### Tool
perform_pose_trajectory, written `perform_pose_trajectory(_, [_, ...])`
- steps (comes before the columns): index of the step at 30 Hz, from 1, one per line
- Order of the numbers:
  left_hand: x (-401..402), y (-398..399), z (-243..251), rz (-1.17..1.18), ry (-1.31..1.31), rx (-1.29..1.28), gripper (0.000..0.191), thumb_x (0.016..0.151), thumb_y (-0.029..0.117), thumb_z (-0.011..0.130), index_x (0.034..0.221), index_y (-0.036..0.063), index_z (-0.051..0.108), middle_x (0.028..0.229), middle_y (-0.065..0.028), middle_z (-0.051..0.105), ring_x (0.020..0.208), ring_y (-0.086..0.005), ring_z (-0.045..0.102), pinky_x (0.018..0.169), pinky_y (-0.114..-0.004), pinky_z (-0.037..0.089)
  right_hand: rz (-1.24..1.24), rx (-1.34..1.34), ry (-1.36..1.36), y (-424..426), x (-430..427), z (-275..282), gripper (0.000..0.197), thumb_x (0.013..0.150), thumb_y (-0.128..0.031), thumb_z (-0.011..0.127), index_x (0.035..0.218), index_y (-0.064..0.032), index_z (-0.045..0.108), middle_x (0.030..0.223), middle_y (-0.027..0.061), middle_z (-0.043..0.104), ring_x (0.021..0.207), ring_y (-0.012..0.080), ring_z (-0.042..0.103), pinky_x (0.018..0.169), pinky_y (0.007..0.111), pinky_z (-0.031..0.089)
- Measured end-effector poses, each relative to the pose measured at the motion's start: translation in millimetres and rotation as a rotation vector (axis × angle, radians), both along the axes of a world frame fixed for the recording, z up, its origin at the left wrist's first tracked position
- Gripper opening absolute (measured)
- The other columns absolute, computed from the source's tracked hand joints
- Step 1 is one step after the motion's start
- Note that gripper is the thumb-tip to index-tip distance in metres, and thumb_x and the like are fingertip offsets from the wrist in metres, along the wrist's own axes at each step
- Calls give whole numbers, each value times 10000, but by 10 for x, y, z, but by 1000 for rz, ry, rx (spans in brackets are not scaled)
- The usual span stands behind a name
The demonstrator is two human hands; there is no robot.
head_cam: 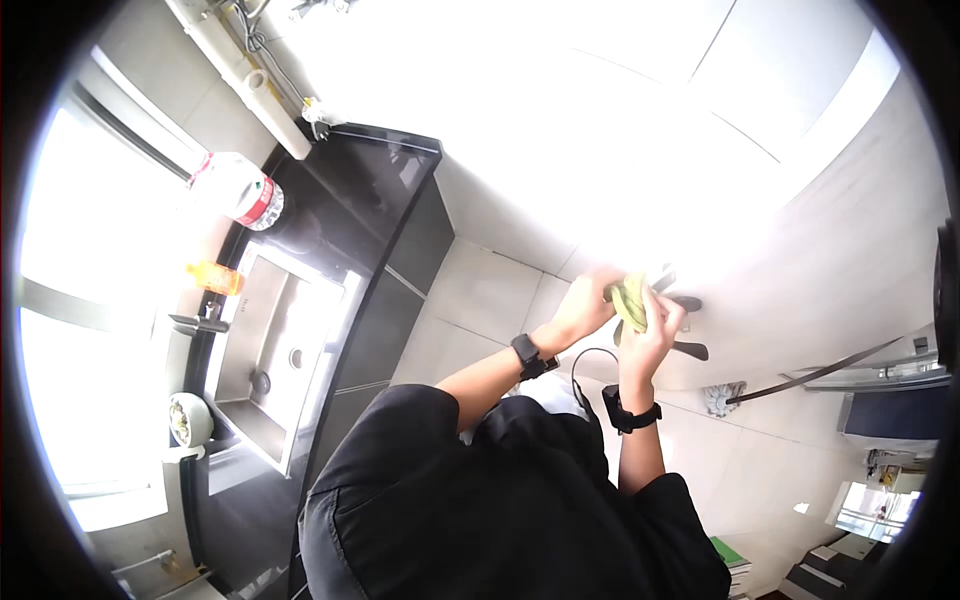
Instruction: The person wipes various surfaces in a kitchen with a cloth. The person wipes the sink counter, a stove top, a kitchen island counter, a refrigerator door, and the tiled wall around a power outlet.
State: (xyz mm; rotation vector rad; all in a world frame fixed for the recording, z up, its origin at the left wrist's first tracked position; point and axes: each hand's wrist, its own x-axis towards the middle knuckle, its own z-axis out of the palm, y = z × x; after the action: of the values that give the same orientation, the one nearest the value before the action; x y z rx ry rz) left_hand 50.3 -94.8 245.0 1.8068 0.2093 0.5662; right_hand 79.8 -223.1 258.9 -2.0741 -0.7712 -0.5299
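A folded yellow-green cloth (632,304) is pinched in my right hand (651,334), with the fingers along its right side. My left hand (583,306) is curled against the cloth's left edge; glare and blur hide what its fingertips grip. Just behind both hands, several dark blade-like parts (690,350) stick out on the pale surface, partly covered by the hands and cloth. What they belong to is unclear. Each wrist wears a black band with a small device, and a thin black cable (576,364) loops between my forearms.
To the left runs a dark countertop (360,176) with a steel sink (251,349), a faucet (202,322), a large plastic bottle (247,195), an orange bottle (217,277) and a patterned bowl (191,420). A mop (724,399) with a long handle lies at the right.
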Motion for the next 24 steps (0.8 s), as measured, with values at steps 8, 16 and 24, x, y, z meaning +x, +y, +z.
perform_pose_trajectory(8, [-559, 655, 303, 143, 71, -153, 415, 861, 36, 642, 1269, 11, 574, 1132, -114, 599, 1043, -196, 631, 906, -317, 522, 241, 182, 127, 851, -226, 137, 565, 726, 129, 675, 1264, -35, 612, 1135, 171, 515, 1056, 326, 556, 881, 405, 500])
perform_pose_trajectory(16, [-669, 1247, 520, 2, -199, -382, 684, 887, 98, 638, 1473, 9, 295, 1328, -136, 503, 1203, -215, 538, 1018, -364, 465, 438, 319, 117, 1647, -163, 238, 510, 823, -95, 656, 1323, -40, 571, 1286, 213, 455, 1183, 387, 489, 998, 469, 428])
perform_pose_trajectory(24, [78, 1834, 847, 254, -135, -232, 527, 862, -3, 702, 1343, -12, 488, 1192, -118, 582, 1056, -173, 620, 897, -308, 551, 370, 440, 47, 2343, 480, 444, 500, 781, 114, 650, 1252, -50, 626, 1267, 162, 515, 1154, 324, 555, 949, 400, 479])
